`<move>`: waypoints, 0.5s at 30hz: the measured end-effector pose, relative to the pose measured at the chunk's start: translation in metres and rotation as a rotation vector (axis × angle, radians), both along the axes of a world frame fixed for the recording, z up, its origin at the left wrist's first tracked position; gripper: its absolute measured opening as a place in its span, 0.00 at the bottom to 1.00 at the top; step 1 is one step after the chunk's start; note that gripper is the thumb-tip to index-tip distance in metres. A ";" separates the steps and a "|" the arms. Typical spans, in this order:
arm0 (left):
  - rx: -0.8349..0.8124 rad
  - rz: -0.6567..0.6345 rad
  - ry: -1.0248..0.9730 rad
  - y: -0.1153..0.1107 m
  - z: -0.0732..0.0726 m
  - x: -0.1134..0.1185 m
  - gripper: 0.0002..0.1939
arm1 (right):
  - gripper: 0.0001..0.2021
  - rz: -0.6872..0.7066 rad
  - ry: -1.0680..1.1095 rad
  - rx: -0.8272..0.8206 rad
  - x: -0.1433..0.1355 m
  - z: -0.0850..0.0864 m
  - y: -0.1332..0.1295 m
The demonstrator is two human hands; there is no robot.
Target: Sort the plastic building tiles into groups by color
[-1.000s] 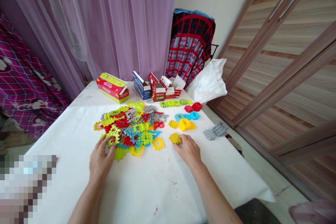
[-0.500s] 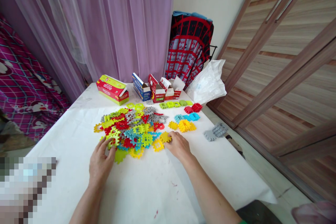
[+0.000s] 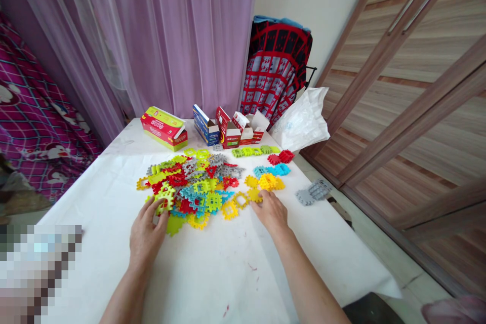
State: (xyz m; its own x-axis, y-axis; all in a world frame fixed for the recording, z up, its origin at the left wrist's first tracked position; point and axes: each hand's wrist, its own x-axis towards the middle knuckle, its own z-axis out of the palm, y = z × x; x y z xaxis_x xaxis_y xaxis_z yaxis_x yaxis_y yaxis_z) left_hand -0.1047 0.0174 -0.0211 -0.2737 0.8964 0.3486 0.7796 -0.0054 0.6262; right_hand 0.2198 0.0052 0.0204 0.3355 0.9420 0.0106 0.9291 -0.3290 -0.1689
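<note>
My right hand [image 3: 271, 211] has its fingertips pinched on the edge of a solid yellow interlocking piece [image 3: 254, 195], which lies low at the table surface on the right of the pile. Beside it lie a yellow frame-shaped piece [image 3: 241, 200] and another yellow frame [image 3: 229, 209]. At the pile's left front, my left hand [image 3: 147, 228] rests with thumb and fingers apart, fingertips against a lime-green piece [image 3: 166, 196]. The mixed pile of interlocking plastic pieces [image 3: 197, 182] holds red, grey, blue, yellow and green ones.
Right of the pile lie separate groups: green pieces [image 3: 255, 151], red pieces [image 3: 281, 157], blue pieces [image 3: 272, 170], yellow pieces [image 3: 268, 181] and grey pieces [image 3: 315, 192]. Behind stand a red-and-green box [image 3: 163, 129], a blue box [image 3: 205, 126], red boxes [image 3: 229, 134] and a white bag [image 3: 301, 119].
My right hand has slid to the right with the solid yellow piece, away from the pile, uncovering a yellow frame piece. My left hand has stayed in place.
</note>
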 end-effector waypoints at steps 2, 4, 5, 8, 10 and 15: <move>-0.005 0.005 -0.007 0.000 0.000 0.000 0.19 | 0.16 0.004 0.000 0.004 0.001 -0.002 -0.004; -0.012 0.005 -0.015 0.000 0.000 0.000 0.19 | 0.15 0.026 -0.002 0.004 0.004 -0.001 -0.007; -0.012 0.003 -0.015 0.000 0.001 0.000 0.19 | 0.14 0.043 -0.007 0.011 0.005 0.001 -0.007; -0.008 -0.003 -0.003 0.000 0.001 0.000 0.20 | 0.11 0.089 -0.059 0.047 0.006 0.011 0.001; -0.013 -0.002 0.002 -0.001 0.001 0.000 0.20 | 0.12 0.119 -0.112 0.031 0.003 0.019 0.015; -0.040 -0.004 0.018 -0.002 0.003 0.000 0.21 | 0.10 0.166 -0.135 -0.082 -0.010 0.026 0.063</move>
State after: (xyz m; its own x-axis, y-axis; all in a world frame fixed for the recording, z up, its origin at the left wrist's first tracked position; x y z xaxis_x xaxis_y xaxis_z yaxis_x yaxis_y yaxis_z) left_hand -0.1046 0.0159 -0.0179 -0.2639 0.9108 0.3176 0.7909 0.0158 0.6117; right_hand 0.2097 0.0680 0.0469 0.1767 0.9837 -0.0342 0.9840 -0.1774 -0.0181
